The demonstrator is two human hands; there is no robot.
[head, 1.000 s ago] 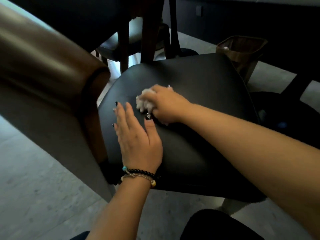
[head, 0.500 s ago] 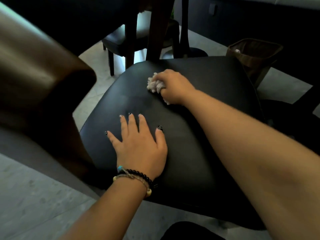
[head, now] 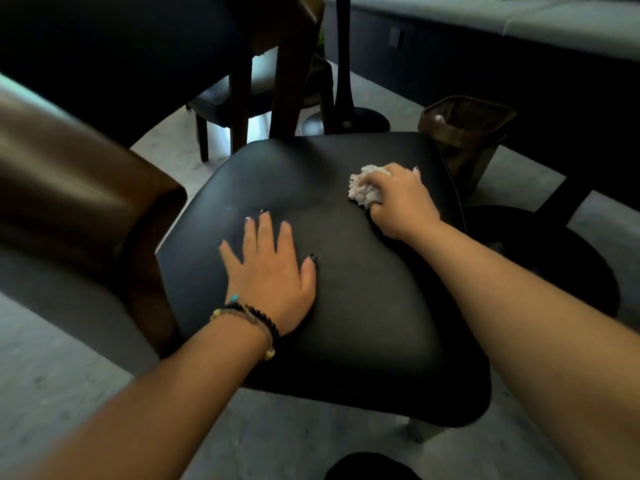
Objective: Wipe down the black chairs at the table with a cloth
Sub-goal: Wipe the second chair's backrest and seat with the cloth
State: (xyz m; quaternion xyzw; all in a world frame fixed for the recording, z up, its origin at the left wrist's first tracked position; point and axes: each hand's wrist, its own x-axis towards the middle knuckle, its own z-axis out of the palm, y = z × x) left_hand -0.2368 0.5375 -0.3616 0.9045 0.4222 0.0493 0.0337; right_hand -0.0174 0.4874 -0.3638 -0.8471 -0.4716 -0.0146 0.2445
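Fingers of the right hand were curled round a bunched white cloth, pressing it onto the black chair seat near the seat's far right corner. Bunching the cloth into a wad probably gave a firm pad to rub with, and the wrist lay low over the cushion so the arm's weight could bear down on it. The left hand lay flat and spread on the seat, closer to the left edge, fingers straight and holding nothing; it looked placed there to brace the chair, and perhaps the person's lean, against the push of the wiping. Beaded bracelets circled that wrist. The two hands were well apart, which left the middle of the cushion free for strokes.

Beyond the left edge rose a brown padded chair back, blurred. Past the far edge stood another dark chair beneath a dark tabletop, beside a round pedestal base. A brown waste bin stood on the floor just beyond the far right corner.
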